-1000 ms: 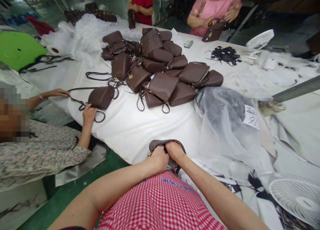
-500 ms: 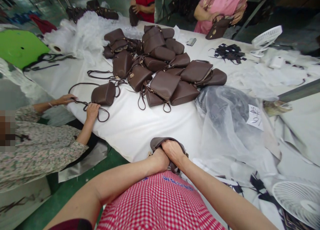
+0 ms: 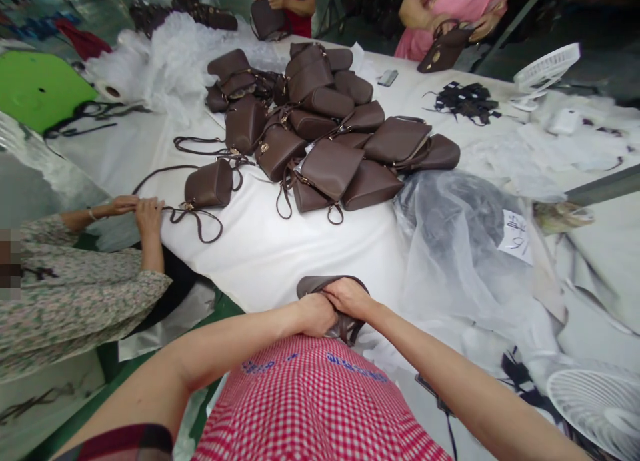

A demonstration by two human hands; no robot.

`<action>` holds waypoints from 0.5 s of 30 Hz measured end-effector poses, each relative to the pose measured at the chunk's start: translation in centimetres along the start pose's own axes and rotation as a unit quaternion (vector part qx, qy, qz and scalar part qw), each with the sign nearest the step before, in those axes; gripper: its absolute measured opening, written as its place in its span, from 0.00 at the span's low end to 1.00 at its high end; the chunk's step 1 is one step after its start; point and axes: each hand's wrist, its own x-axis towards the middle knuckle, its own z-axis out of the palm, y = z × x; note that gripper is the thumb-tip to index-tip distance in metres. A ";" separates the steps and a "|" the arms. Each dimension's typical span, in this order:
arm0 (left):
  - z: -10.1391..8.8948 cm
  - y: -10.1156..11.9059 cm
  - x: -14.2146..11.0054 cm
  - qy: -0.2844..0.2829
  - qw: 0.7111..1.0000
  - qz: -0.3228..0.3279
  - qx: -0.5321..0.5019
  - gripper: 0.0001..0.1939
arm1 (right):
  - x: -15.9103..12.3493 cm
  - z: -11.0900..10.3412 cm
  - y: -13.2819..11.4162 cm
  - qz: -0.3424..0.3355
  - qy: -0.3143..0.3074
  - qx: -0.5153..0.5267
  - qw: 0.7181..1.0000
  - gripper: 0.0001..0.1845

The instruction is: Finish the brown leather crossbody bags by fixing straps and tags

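A small brown handbag [image 3: 311, 285] rests against my apron at the near edge of the table. At its mouth is my left hand [image 3: 319, 314], fingers curled and mostly hidden by the bag. My right hand [image 3: 349, 297] reaches over the bag's opening from the other side, its fingertips bent down inside and touching close to the left hand. Both hands grip the bag, though whatever lies between the fingertips is hidden. Beyond them spreads a pile of similar brown handbags [image 3: 333, 171] with thin straps.
A clear plastic bag [image 3: 440, 247] of dark items with a paper label stands right of the pile. White fans [image 3: 595, 401] stand at right. At left, a co-worker's hands [image 3: 149, 214] hold the strap of a single handbag [image 3: 209, 184]. Two more people work across the table [image 3: 270, 227].
My left hand has shifted slightly left and up, and the right hand stays at the bag's opening. The left co-worker's right-side hand has slid left along the strap.
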 end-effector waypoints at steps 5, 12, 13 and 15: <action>-3.1 -0.7 -1.2 -0.016 0.993 0.091 0.071 0.08 | -2.7 -2.4 -0.6 0.031 0.085 0.079 0.993 0.18; -5.1 -0.6 -1.0 0.047 0.997 -0.016 0.064 0.10 | -11.0 1.6 -2.1 0.243 0.049 0.150 0.957 0.16; -5.1 -0.5 -0.5 0.049 0.995 -0.031 0.075 0.11 | -11.0 2.7 -2.3 0.230 0.059 0.174 0.956 0.17; -4.9 -0.2 1.0 0.039 0.992 -0.054 0.105 0.13 | -10.4 4.4 -2.3 0.198 0.102 0.233 0.947 0.17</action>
